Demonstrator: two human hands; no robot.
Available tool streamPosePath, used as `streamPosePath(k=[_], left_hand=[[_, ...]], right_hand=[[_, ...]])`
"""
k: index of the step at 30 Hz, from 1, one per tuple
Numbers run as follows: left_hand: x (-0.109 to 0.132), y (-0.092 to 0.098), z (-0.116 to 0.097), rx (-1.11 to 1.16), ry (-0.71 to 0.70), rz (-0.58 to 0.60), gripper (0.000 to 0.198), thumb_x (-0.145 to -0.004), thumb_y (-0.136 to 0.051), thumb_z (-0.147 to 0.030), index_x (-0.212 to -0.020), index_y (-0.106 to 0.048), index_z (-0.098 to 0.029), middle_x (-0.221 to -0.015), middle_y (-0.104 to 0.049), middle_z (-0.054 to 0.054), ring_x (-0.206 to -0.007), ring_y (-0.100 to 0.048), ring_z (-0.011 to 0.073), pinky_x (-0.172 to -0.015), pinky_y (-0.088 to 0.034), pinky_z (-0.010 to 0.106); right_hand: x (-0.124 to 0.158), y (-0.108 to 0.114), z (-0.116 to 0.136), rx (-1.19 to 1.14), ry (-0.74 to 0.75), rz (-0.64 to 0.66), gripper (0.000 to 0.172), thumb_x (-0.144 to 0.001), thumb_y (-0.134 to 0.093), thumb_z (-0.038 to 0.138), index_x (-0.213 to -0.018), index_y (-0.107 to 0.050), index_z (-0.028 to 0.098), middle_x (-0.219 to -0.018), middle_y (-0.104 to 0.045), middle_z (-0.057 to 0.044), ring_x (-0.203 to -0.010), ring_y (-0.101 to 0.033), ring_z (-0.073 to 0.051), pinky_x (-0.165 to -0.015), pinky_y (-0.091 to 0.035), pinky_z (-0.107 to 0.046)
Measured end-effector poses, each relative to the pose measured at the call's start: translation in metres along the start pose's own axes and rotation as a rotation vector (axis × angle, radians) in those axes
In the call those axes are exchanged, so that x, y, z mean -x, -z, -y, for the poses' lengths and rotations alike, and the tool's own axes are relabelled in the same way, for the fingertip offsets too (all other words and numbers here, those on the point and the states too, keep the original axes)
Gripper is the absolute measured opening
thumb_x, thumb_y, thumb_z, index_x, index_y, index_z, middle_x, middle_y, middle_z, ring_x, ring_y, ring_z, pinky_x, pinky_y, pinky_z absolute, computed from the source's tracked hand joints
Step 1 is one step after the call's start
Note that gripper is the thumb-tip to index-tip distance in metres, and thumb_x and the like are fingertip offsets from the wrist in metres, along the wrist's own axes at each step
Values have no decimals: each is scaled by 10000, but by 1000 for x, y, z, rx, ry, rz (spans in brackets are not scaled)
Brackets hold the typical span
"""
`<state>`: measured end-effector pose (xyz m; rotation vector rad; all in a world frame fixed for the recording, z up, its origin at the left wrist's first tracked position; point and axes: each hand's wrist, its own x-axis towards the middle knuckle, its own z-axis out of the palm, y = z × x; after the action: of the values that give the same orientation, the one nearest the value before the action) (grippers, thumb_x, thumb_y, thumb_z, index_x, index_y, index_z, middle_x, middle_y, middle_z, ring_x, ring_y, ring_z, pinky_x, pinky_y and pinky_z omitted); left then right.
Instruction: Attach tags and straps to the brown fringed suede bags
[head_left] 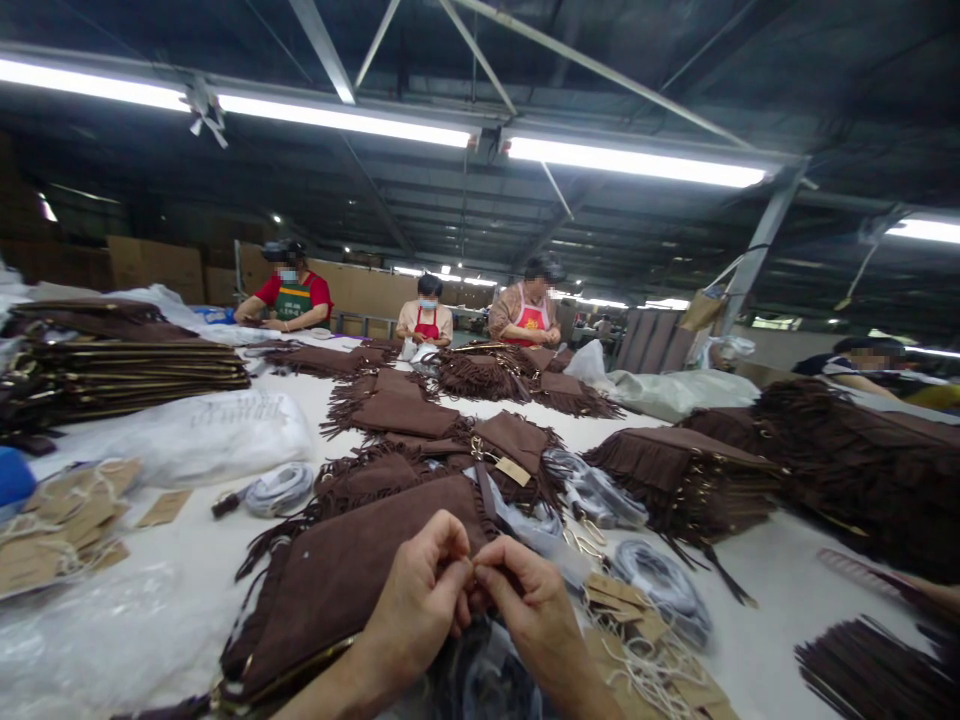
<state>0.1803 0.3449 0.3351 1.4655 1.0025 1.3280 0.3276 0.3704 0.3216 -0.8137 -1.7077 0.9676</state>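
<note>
My left hand point(420, 595) and my right hand point(525, 600) meet at the bottom middle, fingertips pinched together on a small part at the upper edge of a brown suede fringed bag point(337, 575). What they pinch is too small to name. The bag lies flat on the white table point(780, 600) just in front of me. A brown strap point(486, 490) runs up from the hands. More brown fringed bags point(420, 415) lie behind it, one with a paper tag point(513, 470).
Stacks of fringed bags point(690, 475) stand right and left point(127, 375). Kraft tags with string point(645, 640) lie at the right, more tags point(67, 520) at the left, clear plastic bags point(195, 430) around. Three masked people point(427, 320) work at the far end; another person point(870, 365) sits right.
</note>
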Motion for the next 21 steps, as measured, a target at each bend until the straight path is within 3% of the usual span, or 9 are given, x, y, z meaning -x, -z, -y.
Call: streamPosePath(k=[4,8,9,11,13,15,18,21], left_hand=[[-3,-1,3,-17,11,-6,122,-809,-495,-285,-769,-407,-210,-502,-488,-83,-362,-420,65,-345,-313,134],[-1,10,-9,-157,9,36,84,-821,-497,-277,-832,-460,-202,-611,-547,-51,-432,-478,88,-399,-366,173],[3,17,-13,-261,-20,63,95,-811,-510,-244,-891,-494,-195,-702,-592,-25,-511,-532,105,-472,-430,197],[15,36,-18,-554,-111,140,346,-733,-582,-171,-1075,-534,-190,-1016,-640,53,-831,-623,179,-752,-520,290],[31,61,-16,-872,-189,208,629,-639,-644,-112,-1246,-497,-190,-1317,-525,120,-1179,-512,293,-1021,-418,431],[46,84,-8,-1131,-211,207,689,-640,-624,-68,-1302,-474,-186,-1416,-434,147,-1285,-407,351,-1083,-331,518],[56,107,0,-1293,-195,122,432,-752,-473,-16,-1138,-574,-182,-1229,-556,119,-1098,-527,279,-966,-430,440],[51,113,-5,-1201,-208,23,261,-861,-384,-64,-893,-612,-188,-984,-593,67,-913,-561,206,-819,-459,313]], right_hand=[[1,-2,4,202,120,-15,199,-887,-559,213,-706,-640,204,-643,-619,9,-598,-574,-143,-576,-436,-237],[20,6,16,422,275,-4,177,-930,-497,193,-991,-661,217,-898,-697,-49,-811,-656,-182,-704,-490,-250],[28,10,19,527,337,40,173,-929,-504,193,-1022,-646,221,-927,-700,-53,-831,-662,-185,-706,-492,-248],[44,20,20,781,505,203,104,-904,-566,233,-980,-637,228,-893,-715,-37,-774,-671,-190,-648,-490,-256],[57,28,11,1014,704,347,124,-856,-636,302,-957,-640,230,-909,-745,-30,-773,-685,-219,-646,-500,-293],[65,32,-6,1146,857,302,171,-825,-651,313,-968,-642,221,-1030,-754,-57,-896,-693,-269,-749,-519,-350],[67,32,-31,1212,874,178,41,-804,-628,218,-844,-620,222,-1160,-720,-96,-1048,-664,-317,-832,-526,-408],[68,32,-34,1188,797,334,135,-756,-630,150,-856,-605,237,-1287,-653,-106,-1154,-624,-315,-821,-564,-356]])
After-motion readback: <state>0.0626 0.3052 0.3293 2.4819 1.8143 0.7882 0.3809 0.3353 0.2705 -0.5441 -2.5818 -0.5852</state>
